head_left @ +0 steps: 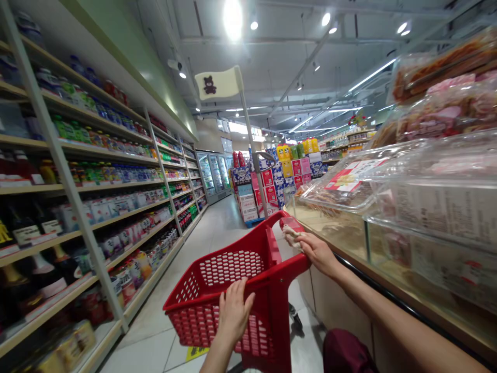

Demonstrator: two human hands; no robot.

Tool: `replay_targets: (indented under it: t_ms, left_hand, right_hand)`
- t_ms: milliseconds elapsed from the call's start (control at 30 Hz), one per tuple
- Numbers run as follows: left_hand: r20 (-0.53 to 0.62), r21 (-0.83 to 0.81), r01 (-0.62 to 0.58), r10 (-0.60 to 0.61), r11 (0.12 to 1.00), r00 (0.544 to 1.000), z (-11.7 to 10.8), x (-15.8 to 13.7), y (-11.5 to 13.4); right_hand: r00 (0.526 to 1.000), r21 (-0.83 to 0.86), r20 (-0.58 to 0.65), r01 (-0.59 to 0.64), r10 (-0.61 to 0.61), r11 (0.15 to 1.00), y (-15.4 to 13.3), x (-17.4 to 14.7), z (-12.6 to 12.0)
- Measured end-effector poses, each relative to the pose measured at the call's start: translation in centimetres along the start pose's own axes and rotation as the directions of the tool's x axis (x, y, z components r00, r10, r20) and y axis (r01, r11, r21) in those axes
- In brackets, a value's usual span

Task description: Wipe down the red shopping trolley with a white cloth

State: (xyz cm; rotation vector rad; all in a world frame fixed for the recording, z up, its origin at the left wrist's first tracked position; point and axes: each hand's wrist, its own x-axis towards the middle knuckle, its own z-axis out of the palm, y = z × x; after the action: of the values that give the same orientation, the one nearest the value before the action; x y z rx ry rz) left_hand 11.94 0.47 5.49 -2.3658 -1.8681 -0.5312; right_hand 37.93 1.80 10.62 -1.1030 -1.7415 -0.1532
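A red plastic shopping cart (279, 295) with a perforated basket stands tilted in my view in the aisle. My left hand (235, 308) is on the near side of the basket, fingers over its top rim and thumb apart; the fingertips are partly hidden. At the cart's handle end, my right hand (316, 251) holds a crumpled whitish cloth (291, 235) against the red handle. A grey pole (248, 119) rises behind the cart and bears a cream flag (218, 84) with a brown bear on it.
Shelves of bottles and packets (128, 197) line the left side. On the right is a glass-edged counter (334, 228) stacked with clear food boxes (435, 207). Stacked drink cartons (267, 181) and glass-door fridges (213, 171) stand farther ahead. A dark red trouser knee (345, 352) is below.
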Motion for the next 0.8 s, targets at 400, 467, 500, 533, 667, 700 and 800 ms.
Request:
replay_targets:
  t_ms: [400, 467, 500, 533, 667, 700, 800]
  left_hand:
    - [-0.018, 0.157, 0.067, -0.065, 0.985, 0.998, 2.4, -1.4, -3.5]
    - [-0.043, 0.204, 0.087, -0.08, 0.975, 0.996, 2.9, -2.2, -3.8]
    - [-0.053, 0.217, 0.087, -0.078, 0.972, 0.996, 3.0, -2.5, -3.6]
    - [-0.059, 0.225, 0.083, -0.071, 0.971, 0.996, 3.1, -2.7, -3.3]
    - [-0.051, 0.229, 0.059, -0.048, 0.972, 0.998, 3.3, -3.1, -1.9]
    - [-0.048, 0.235, 0.066, -0.057, 0.97, 0.997, 3.3, -3.2, -1.7]
    - [-0.05, 0.262, 0.095, -0.085, 0.96, 0.995, 3.5, -3.3, -1.4]
  right_hand:
    - [0.994, -0.329, -0.041, 0.084, -0.103, 0.941, 0.0, -1.6, 1.2]
    - [0.996, -0.345, -0.069, 0.027, -0.054, 0.938, -0.1, -1.5, 2.2]
    - [0.997, -0.347, -0.048, 0.039, -0.059, 0.937, -0.6, -1.7, 3.2]
    - [0.997, -0.338, -0.006, 0.076, -0.083, 0.938, -1.4, -2.2, 4.4]
    - [0.963, -0.101, 0.139, 0.244, -0.229, 0.964, -4.2, -3.6, 7.5]
    - [0.974, -0.023, 0.099, 0.206, -0.203, 0.978, -4.4, -3.3, 7.1]
    - [0.984, 0.12, -0.156, -0.068, 0.086, 0.99, -3.0, -0.9, 3.4]
